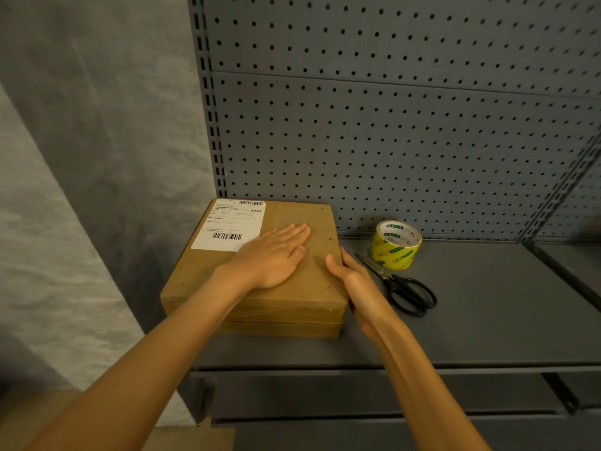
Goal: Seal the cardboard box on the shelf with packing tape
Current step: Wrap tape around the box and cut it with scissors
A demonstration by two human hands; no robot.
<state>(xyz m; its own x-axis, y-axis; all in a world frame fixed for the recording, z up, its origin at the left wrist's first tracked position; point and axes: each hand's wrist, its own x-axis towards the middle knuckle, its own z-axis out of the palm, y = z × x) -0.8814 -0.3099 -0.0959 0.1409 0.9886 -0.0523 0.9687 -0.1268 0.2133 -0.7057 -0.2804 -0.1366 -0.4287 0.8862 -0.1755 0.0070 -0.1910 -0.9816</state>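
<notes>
A flat brown cardboard box (201,275) lies at the left end of the grey shelf (487,314), a white shipping label on its far left corner. My left hand (273,255) rests flat on the box top with straight fingers. My right hand (354,284) lies along the box's right side, its thumb on the top edge and its fingers down the side wall. A yellow and green roll of packing tape (395,245) stands upright on the shelf to the right of the box, touched by neither hand.
Black-handled scissors (403,288) lie on the shelf between my right hand and the tape roll. A grey pegboard (390,125) forms the back wall. A grey wall (97,157) is on the left. A lower shelf edge runs below.
</notes>
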